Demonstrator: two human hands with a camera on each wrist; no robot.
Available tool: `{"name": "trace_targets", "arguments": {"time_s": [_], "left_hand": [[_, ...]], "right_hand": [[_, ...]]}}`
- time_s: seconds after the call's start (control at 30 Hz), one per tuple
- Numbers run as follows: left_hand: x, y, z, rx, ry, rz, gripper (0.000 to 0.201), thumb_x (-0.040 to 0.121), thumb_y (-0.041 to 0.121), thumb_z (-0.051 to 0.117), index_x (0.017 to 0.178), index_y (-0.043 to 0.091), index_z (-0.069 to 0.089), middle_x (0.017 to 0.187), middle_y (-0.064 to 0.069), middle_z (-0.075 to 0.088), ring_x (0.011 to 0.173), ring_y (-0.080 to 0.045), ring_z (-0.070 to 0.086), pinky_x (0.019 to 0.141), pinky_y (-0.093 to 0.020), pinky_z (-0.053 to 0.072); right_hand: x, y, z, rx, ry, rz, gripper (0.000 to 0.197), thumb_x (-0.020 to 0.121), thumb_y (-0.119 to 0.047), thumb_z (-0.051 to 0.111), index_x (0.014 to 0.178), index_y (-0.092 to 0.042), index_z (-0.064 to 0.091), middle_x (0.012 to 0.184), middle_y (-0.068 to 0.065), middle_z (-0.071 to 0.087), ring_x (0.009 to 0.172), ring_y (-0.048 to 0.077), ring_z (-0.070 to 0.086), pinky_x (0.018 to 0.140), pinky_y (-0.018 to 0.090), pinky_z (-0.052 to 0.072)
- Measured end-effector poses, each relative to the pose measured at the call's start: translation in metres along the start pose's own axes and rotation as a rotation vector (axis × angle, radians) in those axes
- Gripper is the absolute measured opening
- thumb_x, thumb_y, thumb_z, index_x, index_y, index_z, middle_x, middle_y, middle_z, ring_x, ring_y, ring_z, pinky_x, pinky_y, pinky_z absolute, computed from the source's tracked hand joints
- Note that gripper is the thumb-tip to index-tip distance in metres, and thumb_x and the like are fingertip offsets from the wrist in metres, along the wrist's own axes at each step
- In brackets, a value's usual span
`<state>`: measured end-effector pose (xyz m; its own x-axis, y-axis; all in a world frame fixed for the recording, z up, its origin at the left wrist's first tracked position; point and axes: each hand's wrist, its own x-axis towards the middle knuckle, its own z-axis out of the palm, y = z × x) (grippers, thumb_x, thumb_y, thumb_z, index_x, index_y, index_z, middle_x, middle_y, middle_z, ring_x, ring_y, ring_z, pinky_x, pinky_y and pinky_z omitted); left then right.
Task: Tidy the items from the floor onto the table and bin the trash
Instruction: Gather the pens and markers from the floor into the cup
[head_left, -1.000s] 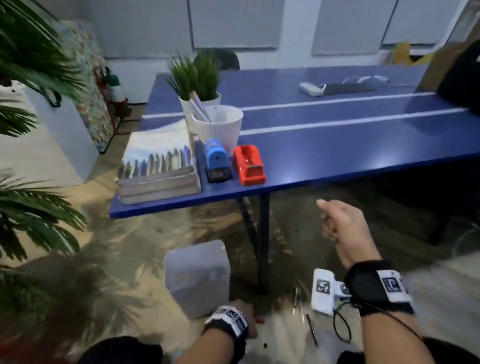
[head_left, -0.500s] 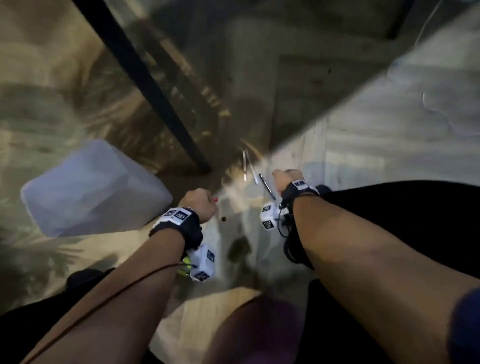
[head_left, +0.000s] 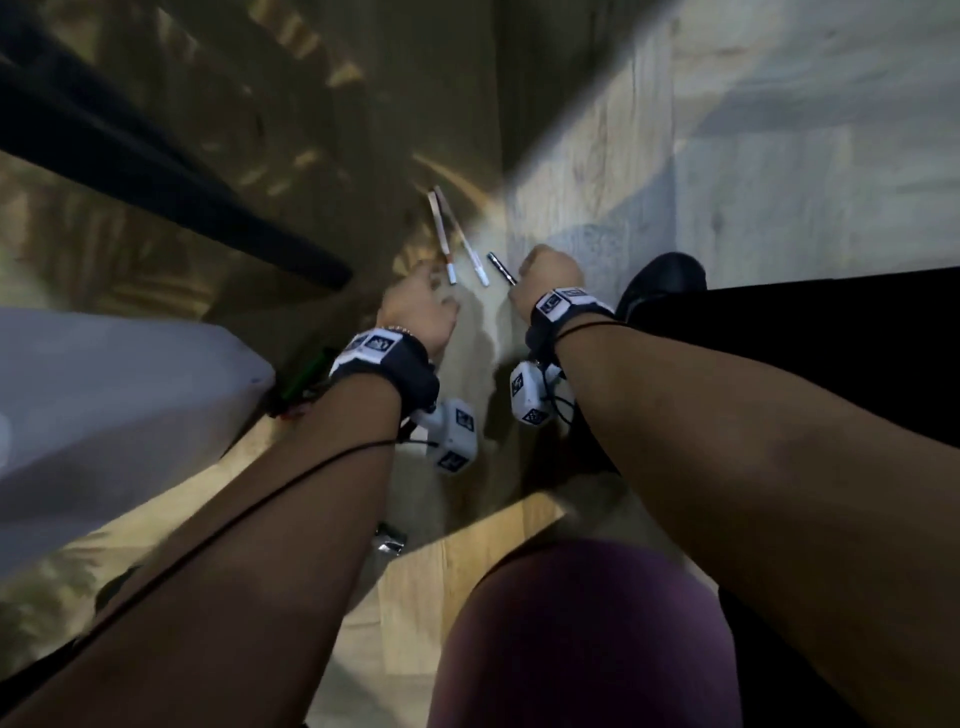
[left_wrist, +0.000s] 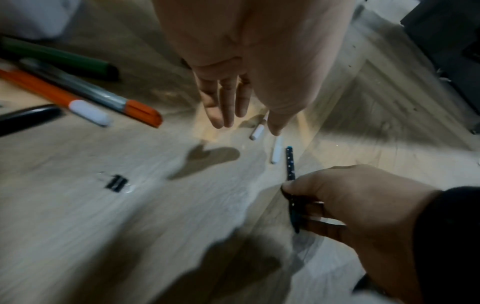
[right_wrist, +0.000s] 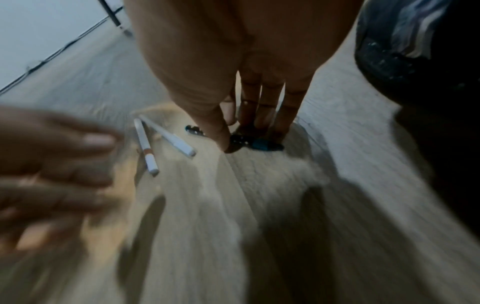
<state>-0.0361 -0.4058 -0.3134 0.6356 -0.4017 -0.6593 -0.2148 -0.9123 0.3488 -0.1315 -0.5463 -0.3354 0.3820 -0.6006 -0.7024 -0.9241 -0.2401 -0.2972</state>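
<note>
Three pens lie together on the wooden floor: two white pens (head_left: 445, 244) (right_wrist: 146, 148) and a dark dotted pen (head_left: 500, 266) (left_wrist: 290, 162) to their right. My right hand (head_left: 519, 278) (right_wrist: 241, 139) pinches the dark pen between thumb and fingers, low at the floor. My left hand (head_left: 421, 304) (left_wrist: 233, 121) reaches with straight fingers just short of the white pens (left_wrist: 257, 131), its thumb close to one, and holds nothing.
A pale grey bin (head_left: 104, 415) stands at the left beside a black table leg (head_left: 182, 197). Several markers (left_wrist: 91, 92) lie by the bin, green, orange and black. A binder clip (left_wrist: 116, 183) (head_left: 389, 540) lies nearer me. My black shoe (head_left: 660, 280) is beside the right hand.
The view dropped from the table to the floor. Both hands went down to the pens; the right closed on the dark pen and the left opened towards the white pens.
</note>
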Motion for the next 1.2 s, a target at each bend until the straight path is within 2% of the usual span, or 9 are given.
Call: {"name": "trace_targets", "arguments": {"time_s": [0.17, 0.27, 0.37, 0.53, 0.7, 0.8, 0.9, 1.1, 1.2], "left_hand": [[0.05, 0.026, 0.023, 0.086, -0.025, 0.059, 0.059, 0.083, 0.05, 0.052, 0.14, 0.049, 0.04, 0.139, -0.007, 0.056, 0.115, -0.034, 0.062, 0.101, -0.038, 0.05], [0.057, 0.041, 0.03, 0.164, 0.009, 0.031, 0.04, 0.08, 0.051, 0.059, 0.117, 0.037, 0.055, 0.125, -0.007, 0.06, 0.104, -0.033, 0.063, 0.092, -0.041, 0.053], [0.059, 0.04, 0.034, 0.231, 0.025, 0.005, 0.016, 0.089, 0.025, 0.065, 0.102, 0.018, 0.06, 0.1, -0.009, 0.056, 0.086, -0.03, 0.06, 0.074, -0.034, 0.05], [0.054, 0.031, 0.037, 0.327, 0.027, -0.054, 0.027, 0.083, 0.021, 0.067, 0.109, 0.012, 0.065, 0.102, -0.013, 0.067, 0.08, -0.031, 0.058, 0.066, -0.031, 0.045], [0.048, 0.026, 0.04, 0.262, 0.043, -0.154, 0.049, 0.08, 0.017, 0.072, 0.124, 0.009, 0.05, 0.112, -0.013, 0.068, 0.098, -0.038, 0.067, 0.067, -0.034, 0.046], [0.04, 0.027, 0.048, 0.234, 0.074, -0.169, 0.044, 0.09, 0.009, 0.064, 0.128, 0.009, 0.041, 0.118, -0.017, 0.064, 0.104, -0.041, 0.065, 0.069, -0.038, 0.043], [0.039, 0.028, 0.046, 0.304, 0.062, -0.171, 0.029, 0.094, 0.01, 0.06, 0.122, 0.008, 0.053, 0.117, -0.016, 0.066, 0.103, -0.038, 0.067, 0.068, -0.037, 0.046], [0.025, 0.033, 0.025, 0.368, -0.02, -0.117, 0.02, 0.093, 0.013, 0.061, 0.111, 0.004, 0.066, 0.113, -0.017, 0.068, 0.098, -0.036, 0.069, 0.065, -0.034, 0.049], [0.012, 0.026, 0.018, 0.311, -0.046, -0.136, 0.024, 0.095, 0.016, 0.059, 0.114, 0.002, 0.065, 0.117, -0.019, 0.068, 0.1, -0.037, 0.068, 0.067, -0.034, 0.048]], "right_hand": [[0.01, 0.008, 0.004, -0.071, 0.011, -0.019, 0.016, 0.088, -0.013, 0.064, 0.101, -0.008, 0.073, 0.093, 0.013, 0.069, 0.086, 0.034, 0.069, 0.066, 0.03, 0.046], [0.015, 0.015, 0.004, -0.037, 0.019, 0.009, 0.018, 0.089, -0.013, 0.064, 0.104, -0.009, 0.073, 0.089, 0.01, 0.06, 0.081, 0.03, 0.063, 0.068, 0.031, 0.051], [0.016, 0.019, 0.005, 0.011, 0.016, 0.02, 0.02, 0.088, -0.014, 0.066, 0.106, -0.011, 0.074, 0.097, 0.012, 0.067, 0.087, 0.031, 0.067, 0.074, 0.033, 0.058], [0.017, 0.018, 0.002, 0.13, -0.005, 0.068, 0.019, 0.084, -0.018, 0.072, 0.102, -0.012, 0.073, 0.1, 0.011, 0.071, 0.085, 0.03, 0.066, 0.07, 0.029, 0.053], [0.013, 0.016, -0.002, 0.23, -0.012, 0.098, 0.021, 0.084, -0.015, 0.071, 0.102, -0.007, 0.077, 0.103, 0.013, 0.074, 0.09, 0.031, 0.068, 0.076, 0.029, 0.057], [0.009, 0.017, 0.001, 0.243, -0.019, 0.082, 0.021, 0.084, -0.016, 0.07, 0.1, -0.005, 0.078, 0.102, 0.014, 0.076, 0.094, 0.031, 0.072, 0.082, 0.032, 0.061], [0.005, 0.019, 0.002, 0.273, -0.038, 0.085, 0.02, 0.084, -0.015, 0.07, 0.098, -0.003, 0.078, 0.099, 0.013, 0.076, 0.091, 0.031, 0.071, 0.08, 0.031, 0.059], [-0.012, 0.014, -0.007, 0.385, -0.066, 0.085, 0.014, 0.081, -0.023, 0.071, 0.081, -0.01, 0.075, 0.079, 0.007, 0.073, 0.075, 0.025, 0.066, 0.054, 0.023, 0.042], [-0.023, 0.01, -0.011, 0.487, -0.065, 0.113, 0.013, 0.078, -0.023, 0.073, 0.079, -0.011, 0.074, 0.075, 0.007, 0.073, 0.075, 0.028, 0.07, 0.063, 0.035, 0.059]]}}
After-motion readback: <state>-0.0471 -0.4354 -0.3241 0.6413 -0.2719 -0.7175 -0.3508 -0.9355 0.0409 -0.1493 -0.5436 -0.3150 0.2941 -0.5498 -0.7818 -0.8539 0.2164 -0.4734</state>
